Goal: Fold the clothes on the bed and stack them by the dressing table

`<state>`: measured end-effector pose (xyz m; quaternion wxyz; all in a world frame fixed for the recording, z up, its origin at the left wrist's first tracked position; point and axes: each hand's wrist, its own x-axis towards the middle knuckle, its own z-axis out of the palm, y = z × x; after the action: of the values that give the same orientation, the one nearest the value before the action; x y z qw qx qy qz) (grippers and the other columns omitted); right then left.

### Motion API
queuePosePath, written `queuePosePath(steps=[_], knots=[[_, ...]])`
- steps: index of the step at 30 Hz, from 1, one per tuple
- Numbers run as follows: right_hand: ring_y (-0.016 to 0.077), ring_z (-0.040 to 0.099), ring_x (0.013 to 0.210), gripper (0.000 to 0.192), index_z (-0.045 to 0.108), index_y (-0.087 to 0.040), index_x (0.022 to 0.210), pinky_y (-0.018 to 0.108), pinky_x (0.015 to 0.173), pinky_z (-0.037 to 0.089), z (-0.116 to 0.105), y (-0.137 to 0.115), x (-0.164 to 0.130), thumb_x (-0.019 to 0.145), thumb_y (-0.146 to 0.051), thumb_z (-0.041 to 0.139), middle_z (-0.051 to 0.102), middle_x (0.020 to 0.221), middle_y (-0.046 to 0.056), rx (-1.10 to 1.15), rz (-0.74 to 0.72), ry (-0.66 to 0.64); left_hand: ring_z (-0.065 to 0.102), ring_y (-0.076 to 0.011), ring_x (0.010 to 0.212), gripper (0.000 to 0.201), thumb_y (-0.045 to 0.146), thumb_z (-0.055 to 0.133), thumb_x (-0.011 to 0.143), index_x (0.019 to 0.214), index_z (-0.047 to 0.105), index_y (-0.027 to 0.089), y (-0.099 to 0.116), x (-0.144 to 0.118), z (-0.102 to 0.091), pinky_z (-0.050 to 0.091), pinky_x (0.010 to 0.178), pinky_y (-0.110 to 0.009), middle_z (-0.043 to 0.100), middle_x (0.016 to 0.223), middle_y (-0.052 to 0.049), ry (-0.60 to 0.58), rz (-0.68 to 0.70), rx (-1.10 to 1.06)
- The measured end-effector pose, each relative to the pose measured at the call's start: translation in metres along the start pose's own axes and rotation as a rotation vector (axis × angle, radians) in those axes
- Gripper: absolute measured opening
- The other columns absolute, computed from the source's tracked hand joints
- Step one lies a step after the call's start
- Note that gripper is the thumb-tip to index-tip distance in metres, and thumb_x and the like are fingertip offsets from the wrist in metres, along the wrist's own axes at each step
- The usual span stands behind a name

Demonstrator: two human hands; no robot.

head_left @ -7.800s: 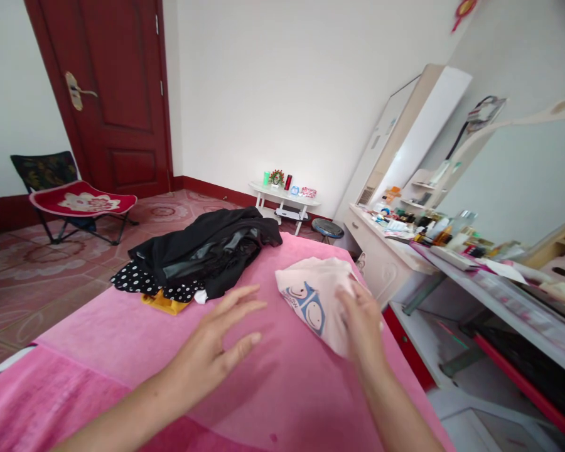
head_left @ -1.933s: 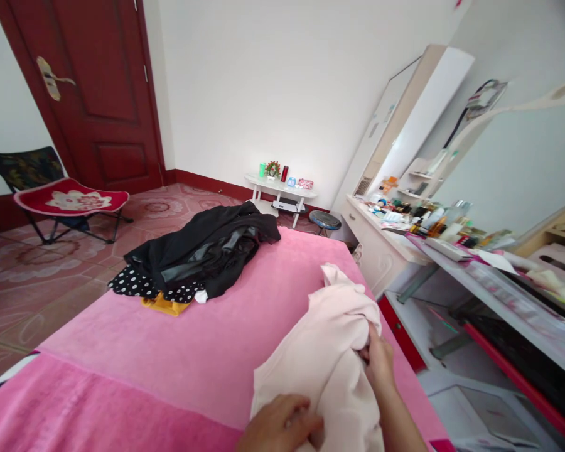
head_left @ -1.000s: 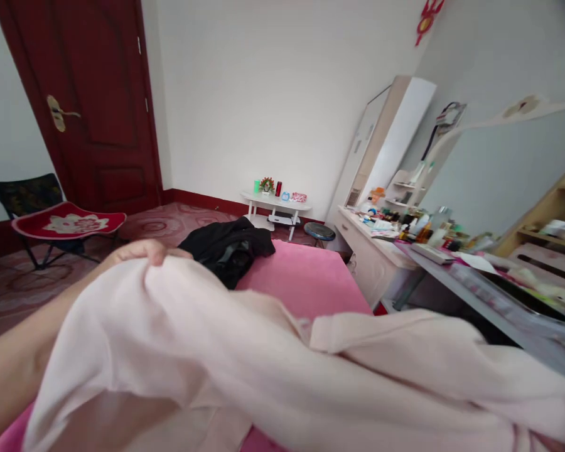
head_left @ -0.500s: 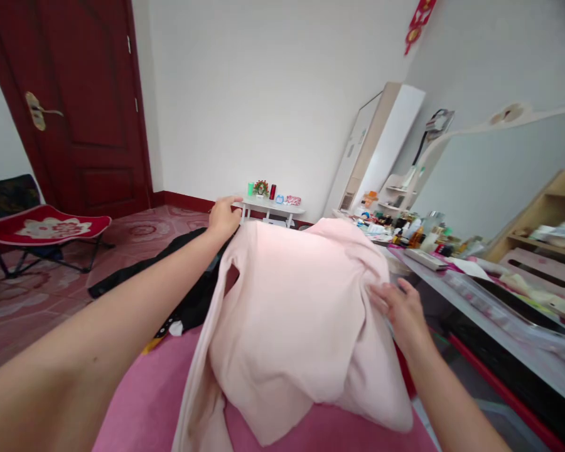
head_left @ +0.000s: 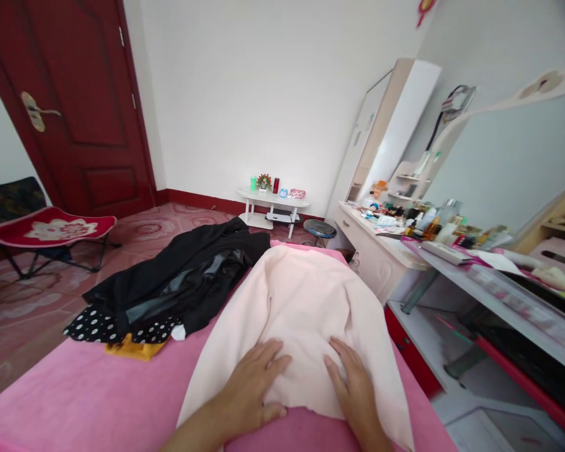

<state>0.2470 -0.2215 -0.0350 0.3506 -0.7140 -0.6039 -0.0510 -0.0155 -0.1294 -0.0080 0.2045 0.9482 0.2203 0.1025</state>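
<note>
The pale pink top [head_left: 306, 301] is presenting as smooth, matt cloth; the black garment [head_left: 193, 282] is showing glossy patches. The pink bed cover [head_left: 103, 398] is appearing plush. The door handle [head_left: 36, 113] is looking metallic, the door [head_left: 89, 88] wood-like.

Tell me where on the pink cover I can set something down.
Bare: the pink cover at near left, bordered by the yellow cloth and the pale pink garment. Crowded: the far left, under black clothes, and the middle, under that garment.
</note>
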Motion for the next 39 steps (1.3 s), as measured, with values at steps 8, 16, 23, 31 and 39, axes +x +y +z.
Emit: queuePosePath(steps=[8,16,23,31,39], knots=[[0.0241,0.055,0.113,0.033,0.06,-0.018,0.115,0.043,0.098,0.045,0.0,0.002,0.0,0.09,-0.035,0.047,0.061,0.119,0.01,-0.031,-0.023,-0.024,0.007,-0.0363,0.14,0.084,0.039,0.076,0.061,0.136,0.039,0.031,-0.001,-0.028,-0.003,0.017,0.112,-0.054,0.005,0.156,-0.006,0.304,-0.216,0.154],[0.0238,0.055,0.112,0.033,0.06,-0.018,0.114,0.042,0.098,0.045,0.0,0.003,0.002,0.09,-0.035,0.047,0.061,0.118,0.01,-0.031,-0.033,-0.029,0.054,-0.0244,0.112,0.069,0.002,0.046,0.069,0.135,0.041,0.021,-0.021,-0.075,-0.023,0.044,0.093,-0.036,0.055,0.123,-0.011,0.18,-0.59,0.151],[0.0241,0.056,0.111,0.033,0.061,-0.017,0.112,0.042,0.097,0.046,0.002,0.006,0.001,0.089,-0.036,0.047,0.062,0.117,0.01,-0.023,-0.034,-0.023,0.062,-0.0179,0.082,0.024,0.004,0.051,0.069,0.08,0.062,0.022,0.011,-0.018,-0.142,0.044,0.071,-0.024,0.062,0.086,-0.001,-0.042,-0.056,0.242],[0.0244,0.055,0.112,0.033,0.061,-0.017,0.112,0.043,0.098,0.045,0.002,0.006,0.001,0.089,-0.036,0.047,0.062,0.118,0.01,-0.011,-0.024,-0.021,0.036,-0.0315,0.124,0.047,0.013,0.019,0.091,0.112,0.06,0.002,-0.061,0.056,-0.328,0.024,0.096,-0.046,0.044,0.124,-0.008,0.692,-0.265,0.621],[0.024,0.056,0.111,0.032,0.061,-0.018,0.113,0.042,0.097,0.045,0.002,0.005,0.001,0.088,-0.034,0.048,0.062,0.118,0.009,-0.015,-0.021,-0.024,0.009,-0.0317,0.141,0.052,0.002,0.044,0.079,0.129,0.05,0.016,-0.078,0.041,-0.188,0.005,0.11,-0.056,0.021,0.152,-0.012,0.459,-0.199,0.644]])
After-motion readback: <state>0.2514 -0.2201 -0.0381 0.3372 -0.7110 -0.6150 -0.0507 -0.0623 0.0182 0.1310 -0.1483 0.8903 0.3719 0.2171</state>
